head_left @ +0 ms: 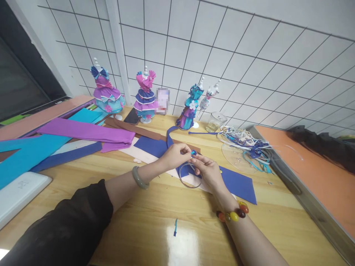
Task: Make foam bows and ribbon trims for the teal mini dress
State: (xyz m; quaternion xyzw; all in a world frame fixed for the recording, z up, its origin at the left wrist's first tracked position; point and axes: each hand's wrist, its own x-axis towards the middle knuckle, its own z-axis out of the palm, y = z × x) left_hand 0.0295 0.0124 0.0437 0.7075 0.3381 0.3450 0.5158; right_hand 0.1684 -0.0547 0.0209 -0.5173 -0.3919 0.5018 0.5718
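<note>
My left hand [177,155] is closed in a pinch at a small blue-and-turquoise piece [193,152]; its exact kind is too small to make out. From the other side, the closed fingertips of my right hand [208,170] grip the same piece. Just below the fingers hangs a thin silver metal ring [181,178], its top hidden by my right fingers. Under both hands lie dark blue sheets [238,183], a pale pink strip [146,157] and a brown strip [138,129]. A tiny blue-and-turquoise scrap [175,227] lies nearer to me.
Dressed miniature mannequins [144,96] stand along the tiled wall. A glass jar [216,121] and a heap of thin strips [246,146] are at the right, beside an orange-lined tray [313,170]. Purple [88,131] and turquoise sheets [36,159] and a white device [23,192] occupy the left.
</note>
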